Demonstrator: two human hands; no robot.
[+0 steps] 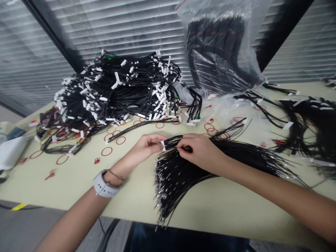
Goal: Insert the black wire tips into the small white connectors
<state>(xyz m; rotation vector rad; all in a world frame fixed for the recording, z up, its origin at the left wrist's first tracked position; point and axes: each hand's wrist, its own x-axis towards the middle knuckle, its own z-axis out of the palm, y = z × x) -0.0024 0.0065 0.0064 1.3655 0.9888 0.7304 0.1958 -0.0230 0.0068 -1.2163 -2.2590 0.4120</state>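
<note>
My left hand [147, 145] pinches a small white connector [163, 145] at the end of some black wires. My right hand [201, 150] is closed on those same black wires just to the right of the connector. Both hands rest over a loose bundle of black wires with bare metal tips [178, 175] that fans out toward the table's near edge. A grey watch [103, 185] is on my left wrist.
A big heap of black wires with white connectors [118, 94] lies at the back left. A clear plastic bag of black wires [220, 56] leans on the blinds. More wire bundles [309, 129] lie at right. Red rubber bands [106, 151] dot the pale table [78, 178].
</note>
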